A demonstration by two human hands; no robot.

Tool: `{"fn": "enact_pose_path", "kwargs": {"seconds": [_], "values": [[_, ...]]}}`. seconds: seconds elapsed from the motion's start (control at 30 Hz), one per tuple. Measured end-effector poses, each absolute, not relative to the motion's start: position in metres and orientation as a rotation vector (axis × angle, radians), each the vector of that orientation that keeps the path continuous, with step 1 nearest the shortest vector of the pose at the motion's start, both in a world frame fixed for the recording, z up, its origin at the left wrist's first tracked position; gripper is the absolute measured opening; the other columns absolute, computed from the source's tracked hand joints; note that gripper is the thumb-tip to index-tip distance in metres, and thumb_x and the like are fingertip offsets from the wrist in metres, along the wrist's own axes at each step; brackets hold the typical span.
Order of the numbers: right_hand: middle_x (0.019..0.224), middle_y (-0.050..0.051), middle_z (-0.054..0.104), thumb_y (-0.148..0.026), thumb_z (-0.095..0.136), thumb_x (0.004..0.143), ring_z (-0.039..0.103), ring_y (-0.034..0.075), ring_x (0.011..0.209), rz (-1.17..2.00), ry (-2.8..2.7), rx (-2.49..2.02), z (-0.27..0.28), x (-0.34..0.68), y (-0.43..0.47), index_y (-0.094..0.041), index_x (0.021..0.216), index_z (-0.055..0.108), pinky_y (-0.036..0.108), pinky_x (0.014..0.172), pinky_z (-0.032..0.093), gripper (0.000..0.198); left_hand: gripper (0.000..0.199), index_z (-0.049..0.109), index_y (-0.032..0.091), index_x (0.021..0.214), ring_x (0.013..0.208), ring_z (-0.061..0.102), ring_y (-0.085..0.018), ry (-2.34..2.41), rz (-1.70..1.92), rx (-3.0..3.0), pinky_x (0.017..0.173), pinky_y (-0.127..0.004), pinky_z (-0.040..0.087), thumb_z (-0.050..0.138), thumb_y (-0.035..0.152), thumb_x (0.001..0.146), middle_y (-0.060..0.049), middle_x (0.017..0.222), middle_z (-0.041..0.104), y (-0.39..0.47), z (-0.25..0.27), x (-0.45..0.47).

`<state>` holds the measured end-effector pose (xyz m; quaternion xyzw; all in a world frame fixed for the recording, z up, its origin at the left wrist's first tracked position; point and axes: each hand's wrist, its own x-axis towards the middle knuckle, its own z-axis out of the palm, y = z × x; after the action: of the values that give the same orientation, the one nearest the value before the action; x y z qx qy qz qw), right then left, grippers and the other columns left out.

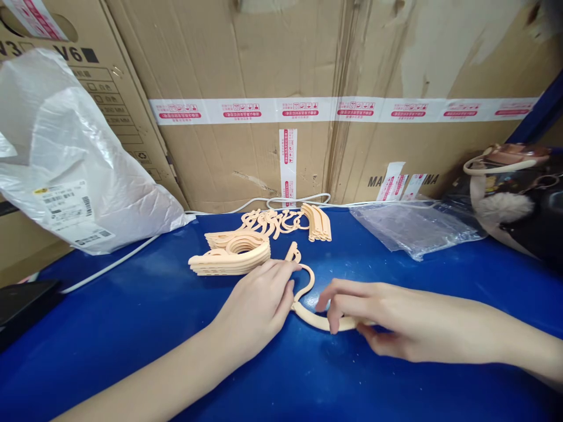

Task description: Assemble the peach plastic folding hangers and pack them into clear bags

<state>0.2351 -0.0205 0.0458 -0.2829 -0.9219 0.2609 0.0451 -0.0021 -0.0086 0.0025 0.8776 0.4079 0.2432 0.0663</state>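
A beige plastic folding clothes hanger [314,319] lies low over the blue tabletop between my hands. Its curved hook [311,280] points away from me, and one arm stretches to the right. My left hand [264,293] is closed on the hanger beside the hook, covering part of it. With thumb and fingers, my right hand [378,316] grips the end of the right arm. Just behind my left hand sits a stack of folded beige hangers [233,261]. Farther back are a pile of loose hooks [268,221] and a bundle of curved arm pieces [317,223].
Cardboard boxes [246,158] wall off the back of the blue table [281,387]. A white plastic parcel bag [97,170] leans at left, above a dark flat object [29,305]. A clear plastic bag [409,228], a white cable [109,266] and a dark handbag [519,199] also lie around.
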Motion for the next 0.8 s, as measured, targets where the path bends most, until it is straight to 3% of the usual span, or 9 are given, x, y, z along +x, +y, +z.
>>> {"fn": "enact_pose_path", "kwargs": {"seconds": [0.23,0.33,0.4,0.5,0.63,0.8], "values": [[0.093,0.004,0.060,0.005,0.041,0.079,0.052,0.019,0.090,0.251,-2.842,-0.833,0.031,0.239,-0.002,-0.022,0.095,0.053,0.034,0.083,0.041,0.033,0.041,0.054,0.016,0.117,0.112,0.058,-0.024,1.092,0.671,2.795,0.096,-0.042,0.050,0.034,-0.001,0.086,-0.010,0.118,0.064,-0.010,0.006,-0.003],[0.098,0.009,0.060,-0.005,0.039,0.089,0.054,0.022,0.088,-0.022,-2.749,-0.914,0.028,0.240,0.004,-0.019,0.096,0.057,0.035,0.076,0.043,0.023,0.039,0.052,0.018,0.118,0.114,0.057,-0.023,1.038,0.687,2.830,0.098,-0.041,0.048,0.035,0.000,0.088,-0.008,0.120,0.063,-0.011,0.004,-0.004],[0.090,0.009,0.062,-0.017,0.041,0.094,0.056,0.022,0.079,-0.121,-2.708,-1.037,0.028,0.241,0.006,-0.018,0.097,0.059,0.034,0.068,0.044,0.018,0.037,0.052,0.018,0.119,0.114,0.056,-0.023,1.029,0.693,2.834,0.098,-0.041,0.048,0.037,0.002,0.090,-0.008,0.121,0.062,-0.012,0.003,-0.004],[0.081,0.005,0.062,-0.029,0.041,0.097,0.059,0.020,0.069,-0.027,-2.747,-1.124,0.029,0.240,0.005,-0.019,0.099,0.062,0.032,0.062,0.044,0.023,0.036,0.052,0.019,0.118,0.114,0.055,-0.023,1.013,0.661,2.807,0.099,-0.041,0.047,0.037,0.003,0.090,-0.008,0.121,0.061,-0.013,0.004,-0.003],[0.093,0.007,0.060,-0.029,0.041,0.098,0.062,0.018,0.081,0.161,-2.738,-1.042,0.029,0.240,0.003,-0.020,0.100,0.065,0.030,0.070,0.049,0.026,0.038,0.050,0.020,0.122,0.116,0.053,-0.022,0.945,0.611,2.754,0.101,-0.041,0.045,0.039,0.005,0.089,-0.007,0.122,0.060,-0.015,0.007,-0.002],[0.101,0.008,0.059,-0.028,0.042,0.098,0.059,0.019,0.090,0.376,-2.697,-0.986,0.032,0.239,0.003,-0.019,0.103,0.061,0.034,0.081,0.049,0.021,0.060,0.034,0.021,0.140,0.137,0.037,-0.022,0.947,0.590,2.687,0.114,-0.045,0.033,0.048,0.009,0.083,-0.008,0.147,0.041,-0.016,0.003,-0.006]]}}
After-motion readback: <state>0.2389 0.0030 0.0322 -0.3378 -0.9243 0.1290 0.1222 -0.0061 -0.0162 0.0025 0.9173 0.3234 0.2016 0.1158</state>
